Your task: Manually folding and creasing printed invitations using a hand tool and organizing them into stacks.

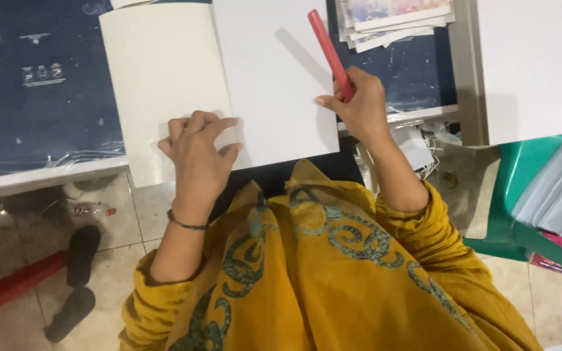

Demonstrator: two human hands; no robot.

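near: left hand (200,153) presses curled fingers on white sheet (274,78) at its seam with cream sheet (164,84) | right hand (352,104) clamped on red stick (330,55) over sheet's right edge | step: likely smoothing; next needs firm hold | far: paper stack (391,19) on table (40,84)

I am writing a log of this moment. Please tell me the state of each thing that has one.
Blank book: open, flat.
Red stick tool: gripped, tilted.
Right hand: closed on the tool.
Left hand: fingers curled on the book's fold.
Stack of prints: piled unevenly.
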